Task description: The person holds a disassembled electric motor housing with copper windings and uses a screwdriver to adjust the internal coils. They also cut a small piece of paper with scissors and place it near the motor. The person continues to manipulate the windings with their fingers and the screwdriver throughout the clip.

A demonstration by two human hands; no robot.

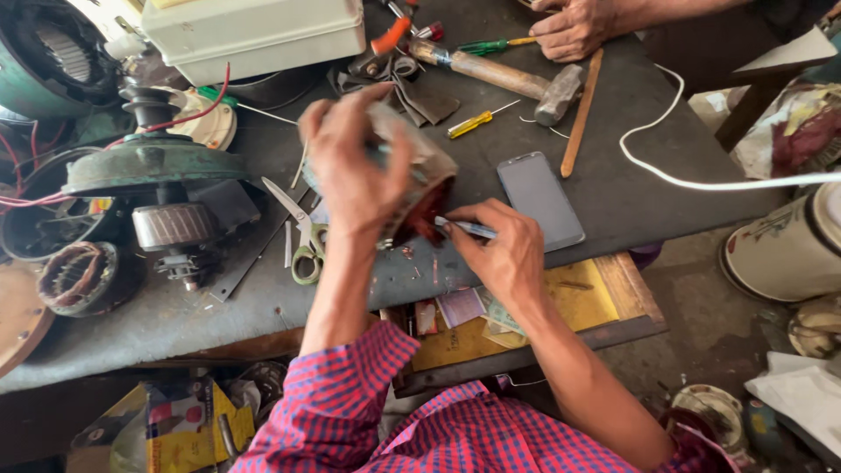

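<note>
The fingers (372,153) of the left hand (355,171) are wrapped over the top of a round motor stator (420,180), closed on it and holding it tilted just above the worktop (613,201), its open, reddish-wound end facing down toward the right hand (504,254). That hand's fingers are pinched shut on a thin blue-handled tool (464,228), whose long axis runs leftward from the knuckles so its tip sits right at the stator's mouth. So the stator lies up and to the left of the right fingers, touching or nearly so; I cannot tell which. Scissors (302,232) lie just left of the left wrist, a dark phone (541,200) just beyond the right hand.
</note>
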